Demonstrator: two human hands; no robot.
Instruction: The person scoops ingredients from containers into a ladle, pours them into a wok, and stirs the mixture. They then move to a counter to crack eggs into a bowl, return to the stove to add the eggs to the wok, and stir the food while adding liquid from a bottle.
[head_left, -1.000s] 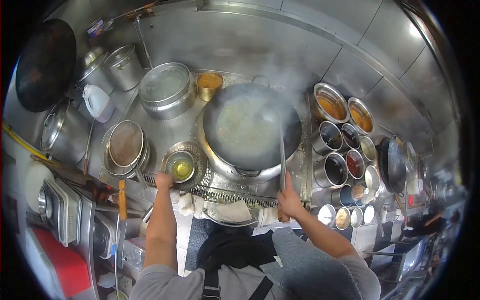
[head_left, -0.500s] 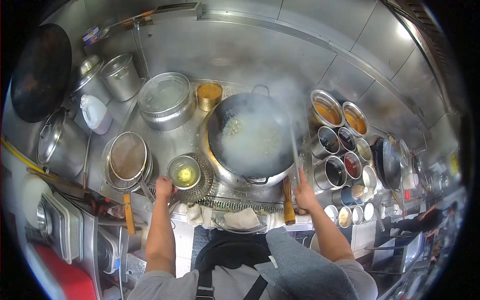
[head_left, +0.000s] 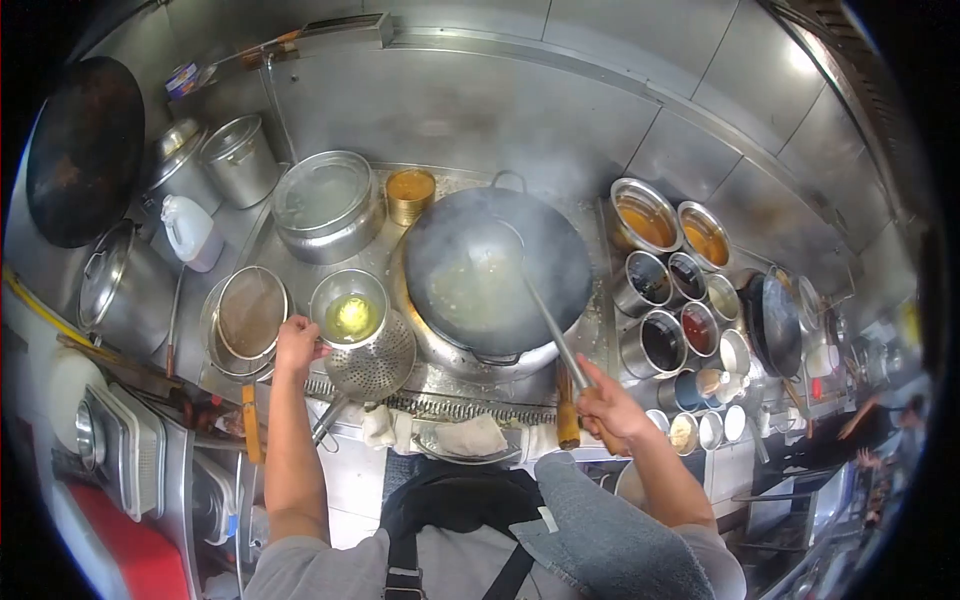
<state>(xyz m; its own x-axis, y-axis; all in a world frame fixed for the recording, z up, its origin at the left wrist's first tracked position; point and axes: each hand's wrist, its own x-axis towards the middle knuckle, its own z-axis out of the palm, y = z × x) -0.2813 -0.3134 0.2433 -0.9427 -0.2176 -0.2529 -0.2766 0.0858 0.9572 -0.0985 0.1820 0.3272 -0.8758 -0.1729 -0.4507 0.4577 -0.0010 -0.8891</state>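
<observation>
My left hand [head_left: 298,345] is closed on the near-left edge of a round metal bowl [head_left: 326,292] with yellow liquid in it. The bowl is above a perforated strainer [head_left: 377,365], left of the wok. Fingers of my right hand [head_left: 612,405] wrap the long handle of a ladle [head_left: 545,318]. Its head is inside the black wok [head_left: 562,245], partly blurred by steam. Pale bits of food [head_left: 462,290] lie in the wok, hard to make out through the steam.
A bamboo brush [head_left: 567,425] stands at the front edge, close to my right hand. Right of the wok are several metal containers of sauces [head_left: 655,342]. A fine-mesh strainer [head_left: 252,312], a large pot [head_left: 328,240] and a tin [head_left: 410,208] are at the left.
The bowl in my left hand moved up and slightly left, showing more of the strainer. My right hand came nearer and the ladle swung left into the wok. Steam over the wok thinned.
</observation>
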